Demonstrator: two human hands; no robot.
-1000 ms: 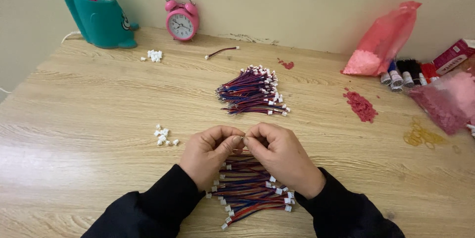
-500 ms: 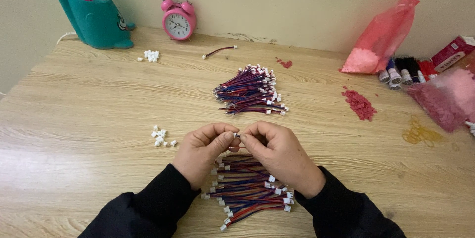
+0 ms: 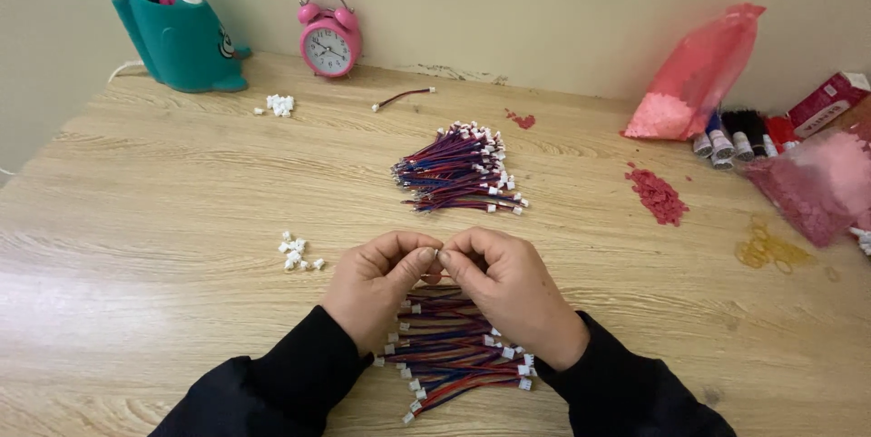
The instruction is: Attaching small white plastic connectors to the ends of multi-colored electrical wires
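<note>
The desk (image 3: 181, 219) was light wood-grain laminate, smooth, with a soft sheen near the left. The wire leads (image 3: 458, 360) had glossy plastic insulation and matt white plastic connectors (image 3: 298, 252). The far-left holder (image 3: 181, 38) was smooth teal plastic. The alarm clock (image 3: 329, 39) had a glossy pink casing. The far-right bag (image 3: 699, 74) was thin, translucent pink plastic film. The sleeves (image 3: 272, 382) were matt black cloth.
</note>
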